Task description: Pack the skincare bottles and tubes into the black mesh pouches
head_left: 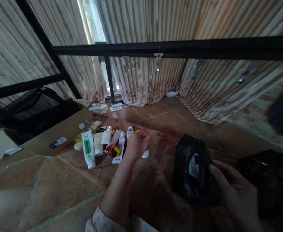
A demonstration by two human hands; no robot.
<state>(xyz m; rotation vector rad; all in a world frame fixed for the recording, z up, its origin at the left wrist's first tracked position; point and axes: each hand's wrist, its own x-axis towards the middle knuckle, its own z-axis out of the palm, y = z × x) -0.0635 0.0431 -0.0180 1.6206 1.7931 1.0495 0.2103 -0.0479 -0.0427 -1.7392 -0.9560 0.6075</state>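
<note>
My left hand (135, 145) reaches out over a brown mat (153, 180) and closes around a small white bottle (145, 152) at the edge of a heap of toiletries. The heap holds a white and green tube (88, 149), a cream tube (98, 144), a gold-capped jar (113, 150) and a small white bottle (130, 131). My right hand (235, 190) grips the edge of a black see-through pouch (194, 170) that stands on the mat, with a white and blue item showing inside it.
An opened cardboard box (59, 132) lies at the left with a black bag (35, 109) behind it. A black metal rail (170, 48) crosses in front of striped curtains (214, 90). Papers (107, 107) lie on the tiled floor. A dark object (277, 183) sits at the right.
</note>
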